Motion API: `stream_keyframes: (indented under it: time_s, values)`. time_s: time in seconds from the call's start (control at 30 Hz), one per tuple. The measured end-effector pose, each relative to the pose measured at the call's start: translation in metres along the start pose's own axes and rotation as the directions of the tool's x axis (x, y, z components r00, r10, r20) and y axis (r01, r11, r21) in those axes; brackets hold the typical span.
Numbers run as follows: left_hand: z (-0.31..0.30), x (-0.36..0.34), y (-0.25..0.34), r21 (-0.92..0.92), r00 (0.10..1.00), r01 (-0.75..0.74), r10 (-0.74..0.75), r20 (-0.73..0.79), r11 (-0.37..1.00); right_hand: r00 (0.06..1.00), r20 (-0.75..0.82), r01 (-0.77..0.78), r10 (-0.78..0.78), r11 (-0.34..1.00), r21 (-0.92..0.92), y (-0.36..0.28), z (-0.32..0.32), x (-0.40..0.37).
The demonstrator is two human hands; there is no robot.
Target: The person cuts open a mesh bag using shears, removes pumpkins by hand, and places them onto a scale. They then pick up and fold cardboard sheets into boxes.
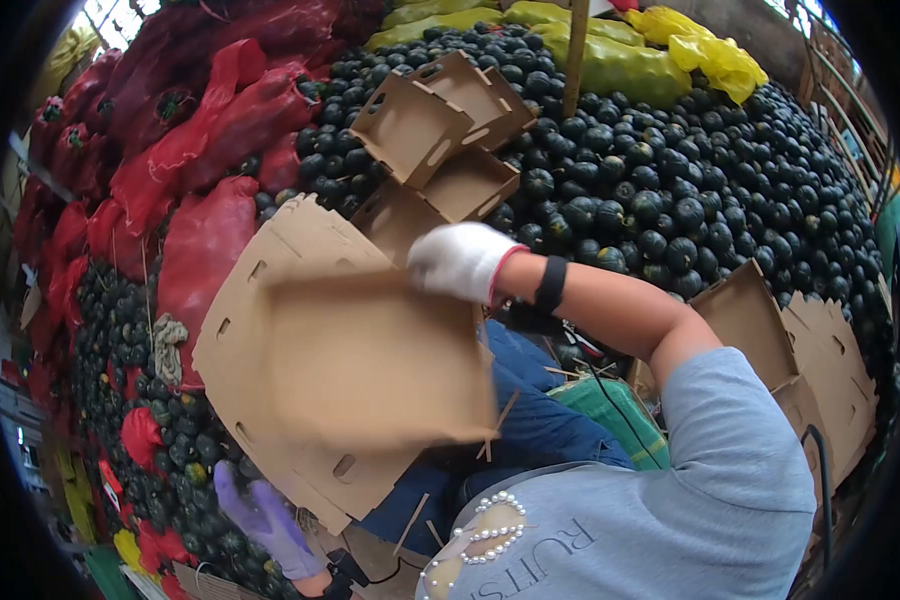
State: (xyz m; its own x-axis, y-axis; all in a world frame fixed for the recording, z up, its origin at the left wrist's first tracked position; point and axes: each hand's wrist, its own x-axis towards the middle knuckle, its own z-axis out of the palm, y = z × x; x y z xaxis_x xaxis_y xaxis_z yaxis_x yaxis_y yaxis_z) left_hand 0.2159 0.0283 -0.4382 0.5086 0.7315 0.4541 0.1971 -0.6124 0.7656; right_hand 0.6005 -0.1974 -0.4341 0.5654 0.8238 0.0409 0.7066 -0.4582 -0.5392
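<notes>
A shallow brown cardboard tray [370, 350], blurred by motion, lies over a stack of flat cardboard blanks [232, 345] above my lap. My right hand [457, 262], in a white glove, is closed on the tray's far right corner; its fingertips are smeared and partly hidden. My left hand [262, 518], in a purple glove, is apart from the cardboard, with its fingers spread and nothing in them. It is near the lower edge of the stack, above some dark green squashes [185, 445].
Several folded trays [410, 125] rest on a large heap of dark squashes [630, 200]. Red mesh sacks [210, 240] are piled at the left, with yellow sacks [610, 65] behind. Another tray [745, 320] and flat blanks [830, 365] are at the right, near a green package [610, 420].
</notes>
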Motion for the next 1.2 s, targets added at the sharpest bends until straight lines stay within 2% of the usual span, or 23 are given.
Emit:
stream_keyframes:
  time_s: [0.07, 0.1, 0.13, 0.17, 0.23, 0.3, 0.43, 0.47, 0.5, 0.57, 0.6, 0.63, 0.7, 0.77, 0.8, 0.83, 0.93, 1.0, 1.03, 1.07, 1.1, 1.17, 1.2]
  values:
    - [-0.027, -0.007, -0.048, 0.247, 0.988, 0.122, -0.093, -0.125, 0.961, 0.984, -0.067, -0.158, 0.165, 0.981, 0.111, 0.021, 0.016, 0.016]
    - [-0.033, -0.012, -0.070, 0.247, 0.986, 0.130, -0.097, -0.138, 0.960, 0.971, -0.149, -0.108, 0.189, 0.897, 0.430, 0.026, 0.029, 0.024]
    - [-0.036, -0.015, -0.087, -0.153, 0.919, 0.394, -0.392, 0.044, 0.906, 0.946, -0.217, -0.023, 0.241, 0.718, 0.695, 0.028, 0.035, 0.027]
    - [-0.031, -0.018, -0.101, -0.457, 0.770, 0.636, -0.547, 0.328, 0.622, 0.949, -0.088, -0.220, 0.303, 0.837, 0.501, -0.016, 0.008, 0.005]
    - [-0.017, -0.025, -0.110, -0.543, 0.740, 0.672, -0.480, 0.471, 0.503, 0.961, -0.243, -0.069, 0.130, 0.967, 0.247, 0.005, 0.084, 0.013]
    - [-0.003, -0.026, -0.091, -0.153, 0.796, 0.593, -0.546, 0.263, 0.791, 0.974, 0.091, -0.216, 0.206, 0.971, 0.107, -0.047, 0.065, -0.008]
    - [-0.013, -0.026, -0.038, -0.336, 0.841, 0.540, -0.500, 0.206, 0.771, 0.968, 0.103, -0.244, 0.228, 0.952, 0.187, -0.060, 0.043, -0.017]
    - [-0.029, -0.036, -0.046, -0.001, 0.976, -0.088, 0.086, 0.199, 0.996, 0.964, 0.099, -0.261, 0.247, 0.948, 0.182, -0.060, 0.040, -0.021]
    - [-0.040, -0.040, -0.080, -0.009, 0.991, 0.132, -0.132, 0.033, 0.991, 0.970, -0.002, -0.236, 0.244, 0.938, 0.252, -0.062, 0.040, -0.024]
    - [-0.041, -0.026, -0.040, -0.022, 0.986, -0.133, 0.135, 0.103, 0.991, 0.960, -0.114, -0.210, 0.256, 0.926, 0.313, -0.059, 0.038, -0.030]
    - [-0.040, -0.019, -0.020, -0.037, 0.966, -0.222, 0.225, 0.126, 0.974, 0.945, -0.277, 0.009, 0.176, 0.829, 0.560, -0.055, 0.037, -0.031]
    - [-0.033, -0.015, -0.010, 0.003, 0.979, -0.187, 0.186, 0.087, 0.982, 0.884, -0.446, 0.260, 0.138, 0.648, 0.716, -0.051, 0.037, -0.032]
    - [-0.024, -0.012, 0.008, 0.089, 0.994, -0.107, 0.107, -0.001, 0.990, 0.844, -0.535, 0.351, 0.031, 0.722, 0.597, -0.040, 0.028, -0.031]
    - [-0.030, -0.011, 0.024, 0.178, 0.995, -0.019, 0.036, -0.097, 0.984, 0.988, -0.141, 0.079, 0.056, 0.602, 0.794, -0.033, 0.011, -0.027]
    - [-0.051, -0.010, 0.024, -0.360, 0.846, 0.502, -0.533, 0.016, 0.786, 0.997, -0.076, 0.058, 0.005, 0.604, 0.795, -0.016, 0.011, -0.020]
    - [-0.049, -0.011, 0.021, -0.301, 0.874, 0.459, -0.485, -0.016, 0.836, 0.999, -0.014, 0.039, -0.045, 0.608, 0.793, -0.019, -0.002, -0.019]
    - [-0.060, -0.025, 0.021, -0.003, 0.968, 0.249, -0.249, -0.015, 0.969, 0.972, 0.215, -0.228, -0.098, -0.147, 0.963, -0.033, -0.048, -0.062]
    - [-0.071, -0.036, 0.023, 0.094, 0.965, 0.242, -0.249, 0.081, 0.966, 0.959, -0.154, 0.268, -0.238, 0.583, 0.767, -0.023, -0.040, -0.074]
    - [-0.077, -0.043, 0.024, 0.136, 0.951, 0.251, -0.270, 0.148, 0.959, 0.953, -0.075, 0.240, -0.292, 0.582, 0.777, -0.022, -0.038, -0.074]
    - [-0.080, -0.049, 0.023, 0.185, 0.921, 0.268, -0.308, 0.238, 0.946, 0.989, -0.124, 0.137, -0.076, 0.774, 0.618, -0.056, -0.042, -0.085]
    - [-0.081, -0.055, 0.022, 0.246, 0.871, 0.279, -0.352, 0.341, 0.928, 0.961, -0.099, 0.273, -0.257, 0.935, 0.226, -0.054, -0.037, -0.084]
    - [-0.077, -0.069, 0.017, 0.421, 0.697, 0.223, -0.445, 0.562, 0.879, 0.803, 0.046, 0.595, -0.594, 0.798, -0.092, -0.038, -0.015, -0.090]
    - [-0.074, -0.077, 0.010, 0.434, 0.647, -0.114, -0.265, 0.715, 0.894, 0.779, 0.107, 0.628, -0.618, 0.770, -0.115, -0.024, -0.003, -0.099]
